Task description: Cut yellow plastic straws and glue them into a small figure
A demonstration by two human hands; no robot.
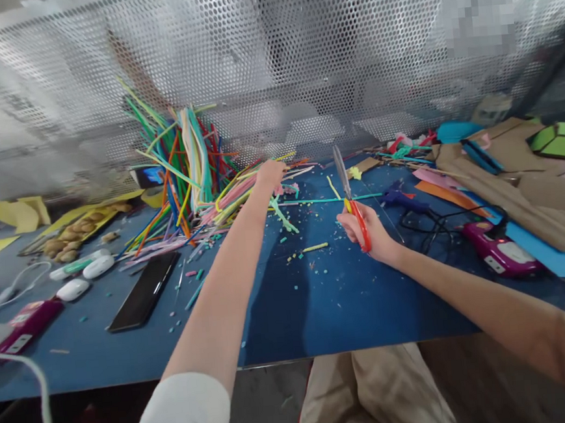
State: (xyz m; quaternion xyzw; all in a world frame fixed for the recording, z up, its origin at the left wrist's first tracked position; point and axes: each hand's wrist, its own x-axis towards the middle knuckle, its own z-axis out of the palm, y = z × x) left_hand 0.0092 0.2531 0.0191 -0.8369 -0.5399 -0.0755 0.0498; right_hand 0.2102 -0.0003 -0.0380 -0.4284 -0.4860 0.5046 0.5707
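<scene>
Scissors [342, 175]: gripped in my right hand [375, 231]. Left of scissors: my left hand [270, 175] at the pipe cleaners [233, 205], hold indiscernible; snippets [315, 247] lay already cut, long ones seemingly remained uncut.

The left arm [229, 274] is stretched far forward, the left hand [272, 175] bent downward; the right hand [378, 231] is curled, its forearm [449, 286] angled inward.

The head-worn camera looked forward and down from above the lap [375, 393], across the nearby table [344, 317] to a perforated screen [310, 59]
</scene>
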